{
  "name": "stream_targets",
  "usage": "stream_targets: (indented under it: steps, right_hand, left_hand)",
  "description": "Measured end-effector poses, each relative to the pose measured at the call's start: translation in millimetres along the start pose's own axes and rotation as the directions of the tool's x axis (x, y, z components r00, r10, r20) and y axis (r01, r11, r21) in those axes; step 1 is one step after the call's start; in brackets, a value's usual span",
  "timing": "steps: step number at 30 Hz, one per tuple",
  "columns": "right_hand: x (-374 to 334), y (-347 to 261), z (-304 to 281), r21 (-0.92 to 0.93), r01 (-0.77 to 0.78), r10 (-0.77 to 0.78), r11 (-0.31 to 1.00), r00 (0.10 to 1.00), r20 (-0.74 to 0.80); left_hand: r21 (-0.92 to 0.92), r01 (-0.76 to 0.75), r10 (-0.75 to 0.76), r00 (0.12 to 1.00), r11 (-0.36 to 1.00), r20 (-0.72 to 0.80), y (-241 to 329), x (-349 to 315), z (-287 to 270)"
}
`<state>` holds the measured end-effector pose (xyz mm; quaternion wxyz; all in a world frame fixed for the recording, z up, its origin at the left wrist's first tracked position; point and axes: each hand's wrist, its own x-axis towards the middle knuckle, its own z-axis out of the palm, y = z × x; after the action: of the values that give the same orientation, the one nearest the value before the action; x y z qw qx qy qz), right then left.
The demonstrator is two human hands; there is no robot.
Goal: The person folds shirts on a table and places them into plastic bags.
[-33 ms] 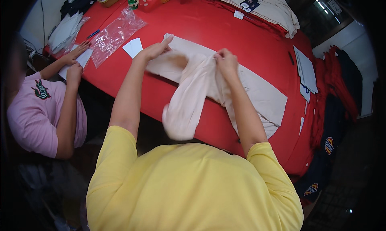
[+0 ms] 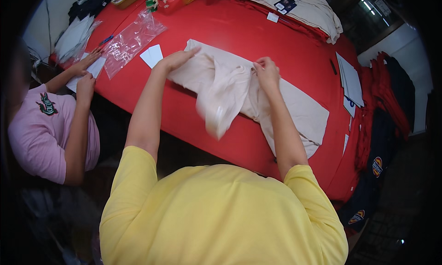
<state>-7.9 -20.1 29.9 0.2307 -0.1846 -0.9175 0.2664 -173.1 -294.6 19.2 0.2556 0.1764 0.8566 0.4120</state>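
My right hand (image 2: 268, 73) pinched the beige garment (image 2: 301, 109) near its far edge, best held taut; my left hand (image 2: 177, 59) spread open, empty.

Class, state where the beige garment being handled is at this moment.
In the head view, the beige garment stretches across the middle, on the red table, just right of the white cards, with the left hand and right hand on it.

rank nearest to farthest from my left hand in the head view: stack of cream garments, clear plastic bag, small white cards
From the left hand:
1. small white cards, just left of it
2. clear plastic bag, farther up and left
3. stack of cream garments, far upper right
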Motion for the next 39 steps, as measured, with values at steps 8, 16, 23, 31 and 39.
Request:
stream_targets:
  steps: [8, 16, 23, 31, 39]
  right_hand:
    - [-237.1, 50.7, -109.0, -0.287, -0.013, 0.041, 0.958, 0.995, 0.092]
    - [-225.5, 156.2, -150.8, -0.210, -0.302, 0.241, 0.930, 0.932, -0.272]
    - [-76.7, 244.8, -157.4, -0.310, -0.369, 0.223, 0.876, 0.881, -0.417]
    - [-58.3, 248.2, -154.2, -0.306, -0.471, 0.330, 0.828, 0.849, -0.412]
    - [-112.4, 221.2, -109.9, -0.520, -0.188, 0.117, 0.833, 0.979, -0.167]
  left_hand:
    - [0.585, -0.100, 0.403, 0.815, 0.805, -0.416, -17.0, -3.8, 57.7]
    - [0.413, 0.082, 0.261, 0.660, 0.907, -0.704, -13.1, 6.5, 89.4]
    - [0.443, 0.072, 0.270, 0.703, 0.894, -0.658, -8.0, 14.6, 80.8]
    - [0.507, 0.105, 0.301, 0.696, 0.855, -0.652, -15.0, 13.5, 80.0]
    - [0.536, 0.116, 0.339, 0.658, 0.836, -0.673, -17.5, 16.5, 80.6]
